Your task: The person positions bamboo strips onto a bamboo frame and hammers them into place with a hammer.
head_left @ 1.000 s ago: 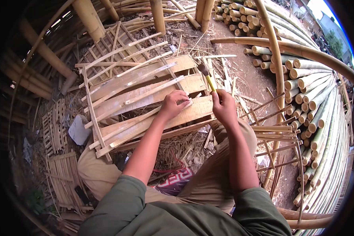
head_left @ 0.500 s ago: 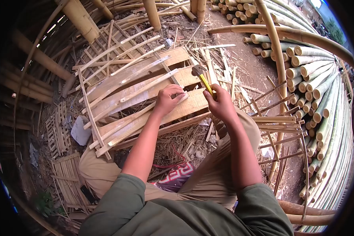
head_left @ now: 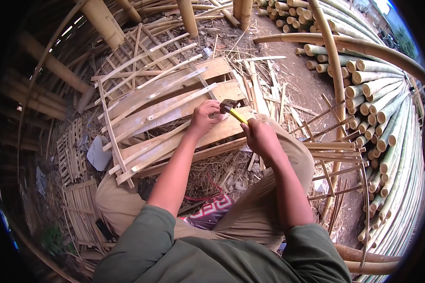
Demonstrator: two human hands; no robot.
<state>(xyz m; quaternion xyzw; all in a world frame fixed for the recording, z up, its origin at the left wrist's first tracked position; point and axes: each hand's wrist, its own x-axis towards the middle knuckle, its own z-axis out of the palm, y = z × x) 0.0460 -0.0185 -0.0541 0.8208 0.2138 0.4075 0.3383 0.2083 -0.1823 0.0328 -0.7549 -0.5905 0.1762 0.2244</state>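
Observation:
My right hand [head_left: 261,137] is wrapped round the yellow handle of a hammer [head_left: 237,114]. The dark hammer head is close beside the fingertips of my left hand [head_left: 206,118]. Those fingers are pinched together over the right end of a thin wooden strip [head_left: 170,133]; whatever they hold is too small or hidden to make out. Beneath lies a slatted wooden frame of pale planks [head_left: 226,126] with narrow strips laid along it. A crosswise strip [head_left: 112,127] joins the strips at their left ends.
Stacked bamboo poles [head_left: 387,122] fill the right side. A small bamboo rack [head_left: 335,151] stands by my right knee. A white slab [head_left: 99,153] lies left of the frame. Wood scraps [head_left: 269,89] and straw cover the ground. Thick bamboo posts [head_left: 99,23] rise at the back left.
The hammer has swung down and to the left, bringing its head from above the planks to my left fingertips. My left hand stays at nearly the same spot on the frame.

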